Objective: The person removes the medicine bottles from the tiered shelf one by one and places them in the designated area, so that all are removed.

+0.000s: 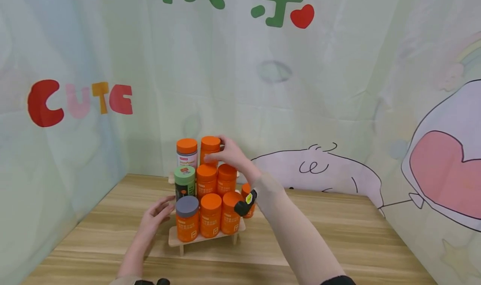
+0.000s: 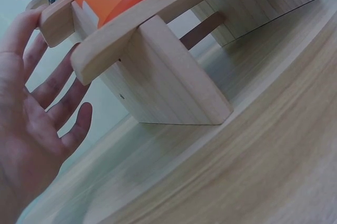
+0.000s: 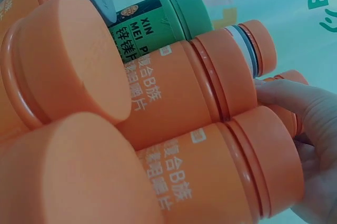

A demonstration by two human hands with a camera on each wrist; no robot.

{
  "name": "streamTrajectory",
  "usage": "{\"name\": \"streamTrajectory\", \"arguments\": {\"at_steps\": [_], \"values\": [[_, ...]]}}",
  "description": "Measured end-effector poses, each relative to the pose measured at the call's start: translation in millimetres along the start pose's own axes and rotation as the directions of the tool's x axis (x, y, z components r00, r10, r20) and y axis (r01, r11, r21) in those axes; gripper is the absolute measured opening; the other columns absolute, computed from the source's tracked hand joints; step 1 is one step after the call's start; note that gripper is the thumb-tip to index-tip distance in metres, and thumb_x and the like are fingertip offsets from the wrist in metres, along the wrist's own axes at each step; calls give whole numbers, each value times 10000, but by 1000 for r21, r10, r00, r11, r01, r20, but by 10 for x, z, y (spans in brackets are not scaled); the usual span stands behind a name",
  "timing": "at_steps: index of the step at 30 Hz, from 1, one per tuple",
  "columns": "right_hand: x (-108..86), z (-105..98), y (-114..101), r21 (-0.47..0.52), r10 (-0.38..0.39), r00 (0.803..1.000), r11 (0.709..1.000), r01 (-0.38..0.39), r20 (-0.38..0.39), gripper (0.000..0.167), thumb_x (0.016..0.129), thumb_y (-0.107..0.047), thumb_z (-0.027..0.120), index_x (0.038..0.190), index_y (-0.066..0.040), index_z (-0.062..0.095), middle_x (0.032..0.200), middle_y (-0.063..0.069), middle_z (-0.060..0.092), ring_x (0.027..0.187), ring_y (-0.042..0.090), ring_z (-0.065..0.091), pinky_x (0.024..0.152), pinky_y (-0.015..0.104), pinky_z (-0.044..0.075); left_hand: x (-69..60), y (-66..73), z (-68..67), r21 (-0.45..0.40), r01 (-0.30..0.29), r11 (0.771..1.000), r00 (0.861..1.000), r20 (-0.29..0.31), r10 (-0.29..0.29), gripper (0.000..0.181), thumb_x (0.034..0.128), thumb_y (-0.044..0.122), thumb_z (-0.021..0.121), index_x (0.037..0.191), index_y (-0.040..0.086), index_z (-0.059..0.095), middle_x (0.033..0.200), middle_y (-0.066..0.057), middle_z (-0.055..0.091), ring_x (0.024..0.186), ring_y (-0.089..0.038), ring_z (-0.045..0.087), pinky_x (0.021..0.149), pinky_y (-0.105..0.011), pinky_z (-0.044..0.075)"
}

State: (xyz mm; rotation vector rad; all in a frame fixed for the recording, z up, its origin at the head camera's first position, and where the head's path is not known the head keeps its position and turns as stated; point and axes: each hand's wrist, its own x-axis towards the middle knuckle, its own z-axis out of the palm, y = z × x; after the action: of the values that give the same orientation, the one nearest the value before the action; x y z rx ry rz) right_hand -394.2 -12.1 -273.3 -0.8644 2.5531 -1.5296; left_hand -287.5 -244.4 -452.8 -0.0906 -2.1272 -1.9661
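Pale printed backdrop (image 1: 330,80), wood-grain table (image 1: 360,235). Right arm (image 1: 296,226) stretched forward past a tiered wooden stand (image 1: 174,236); right hand (image 1: 231,152) curled round an orange jar (image 1: 210,144) at the top tier, its base hidden. Left hand (image 1: 155,215) low, well apart, fingers loosely extended at the stand's left edges.

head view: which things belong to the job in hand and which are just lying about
Job, by the look of it:
right grip
orange bottle it holds
rack
left grip, by the rack's left side
other bottles on the rack
spare bottle right of it, probably

Just about:
backdrop
CUTE letters
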Motion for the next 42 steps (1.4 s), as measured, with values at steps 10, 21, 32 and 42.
{"name": "streamTrajectory", "arguments": {"at_steps": [10,21,32,42], "values": [[-83,-202,72,51,-24,989,998,32,-146,597,829,-151,773,1348,-70,488,1304,119,564,1171,299,572,966,402,505,16,7,22,-13,2,1000,1000,9,-1,392,1001,224,560,1350,45,557,1023,339,586,983,103,542,840,-222,497],[-228,-467,231,49,-27,955,998,44,-294,602,820,-162,767,1350,-71,497,1305,122,585,1232,305,535,991,464,481,12,11,11,-14,-1,1000,1000,9,2,370,1001,203,561,1344,66,568,1010,343,582,971,115,537,818,-205,499],[-408,-701,536,31,-12,917,999,26,-400,585,829,-154,756,1354,-89,508,1285,125,585,1186,301,540,977,476,481,-8,33,-10,-10,-14,1000,1000,13,14,264,1008,202,546,1252,272,619,1006,349,582,967,115,535,812,-192,492],[-582,-807,869,21,41,908,999,-35,-417,605,817,-132,763,1354,-46,497,1294,156,581,1211,325,540,999,478,479,-16,19,3,-17,-23,1000,1000,10,23,250,1005,219,554,1232,294,628,1018,348,578,965,125,545,812,-188,496]]}}
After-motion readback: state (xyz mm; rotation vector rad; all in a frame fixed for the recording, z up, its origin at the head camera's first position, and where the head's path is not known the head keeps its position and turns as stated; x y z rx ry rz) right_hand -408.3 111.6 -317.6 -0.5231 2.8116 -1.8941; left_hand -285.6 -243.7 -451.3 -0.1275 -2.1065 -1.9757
